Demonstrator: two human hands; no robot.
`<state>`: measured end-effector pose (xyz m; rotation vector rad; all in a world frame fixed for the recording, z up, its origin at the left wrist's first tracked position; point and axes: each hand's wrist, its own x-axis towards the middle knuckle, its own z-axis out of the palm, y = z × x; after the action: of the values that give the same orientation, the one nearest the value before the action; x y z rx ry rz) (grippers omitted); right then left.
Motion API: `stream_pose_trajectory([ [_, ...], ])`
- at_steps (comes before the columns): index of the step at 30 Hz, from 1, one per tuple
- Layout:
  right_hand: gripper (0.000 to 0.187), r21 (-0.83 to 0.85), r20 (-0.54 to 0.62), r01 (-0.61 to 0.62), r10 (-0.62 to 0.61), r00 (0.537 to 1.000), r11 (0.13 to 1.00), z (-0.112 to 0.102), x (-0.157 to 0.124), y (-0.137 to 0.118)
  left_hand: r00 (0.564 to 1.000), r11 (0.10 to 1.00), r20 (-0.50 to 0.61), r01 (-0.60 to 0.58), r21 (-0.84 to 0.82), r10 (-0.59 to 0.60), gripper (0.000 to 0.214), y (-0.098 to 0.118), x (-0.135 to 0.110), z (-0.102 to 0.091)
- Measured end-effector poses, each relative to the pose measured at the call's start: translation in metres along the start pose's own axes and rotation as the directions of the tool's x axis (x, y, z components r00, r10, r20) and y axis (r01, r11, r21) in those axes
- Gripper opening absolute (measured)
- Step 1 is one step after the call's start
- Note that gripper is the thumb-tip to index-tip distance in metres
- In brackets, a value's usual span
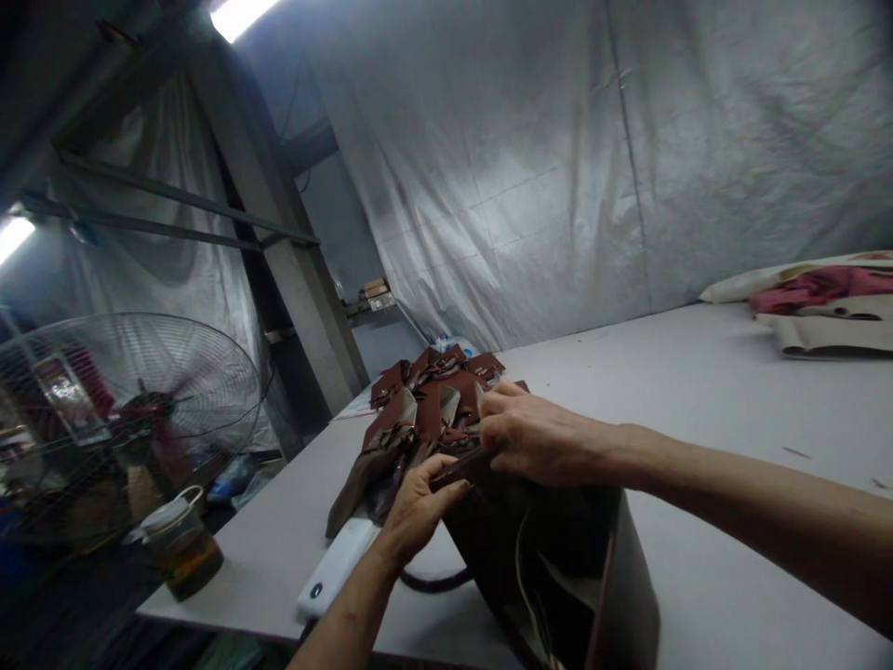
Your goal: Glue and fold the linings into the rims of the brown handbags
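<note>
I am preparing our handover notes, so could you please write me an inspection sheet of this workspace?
Surface: white table, a thin scrap lying toward the right.
Job's things: dark bag, opening toward the camera; pile of brown pieces beyond it.
Clutter: lidded jar with brownish liquid by the table's left edge; white oblong object nearer the bag; pink and cream material at far right.
Hands: left hand pinches the bag's edge; right hand curls at it, fingertips partly hidden.
Cables: nothing clearly seen.
Surroundings: silvery sheeting behind, caged fan at left, lit tube lamps.
</note>
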<state>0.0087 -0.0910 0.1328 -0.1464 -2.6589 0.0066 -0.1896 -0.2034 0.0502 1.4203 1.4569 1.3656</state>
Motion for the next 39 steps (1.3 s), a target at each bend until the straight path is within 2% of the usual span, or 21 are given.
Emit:
stream_pose_trajectory([
  [5, 0.007, -0.061, -0.018, 0.0, -0.001, 1.0, 0.998, 0.016, 0.004, 0.003, 1.0, 1.0, -0.001, -0.015, 0.007, 0.015, 0.026, 0.003, -0.001, 0.004],
  [16, 0.008, -0.054, 0.041, 0.003, -0.001, 0.999, 0.999, 0.021, 0.011, 0.008, 1.0, 0.998, 0.006, -0.013, 0.067, 0.012, 0.025, 0.003, 0.0, 0.007],
  [23, 0.011, -0.117, -0.027, -0.06, 0.057, 0.998, 0.991, 0.029, 0.013, 0.014, 1.0, 0.985, -0.002, -0.03, 0.167, 0.031, 0.023, 0.006, -0.001, 0.014],
  [34, 0.009, -0.156, -0.011, -0.102, 0.102, 0.995, 0.983, 0.031, 0.01, 0.016, 0.973, 0.965, -0.179, -0.096, 0.246, 0.142, 0.031, -0.005, 0.0, 0.029],
  [39, 0.008, -0.139, 0.007, -0.16, 0.162, 0.987, 0.977, 0.023, 0.007, 0.008, 0.954, 0.952, -0.237, -0.11, 0.287, 0.182, 0.032, -0.004, 0.003, 0.034],
])
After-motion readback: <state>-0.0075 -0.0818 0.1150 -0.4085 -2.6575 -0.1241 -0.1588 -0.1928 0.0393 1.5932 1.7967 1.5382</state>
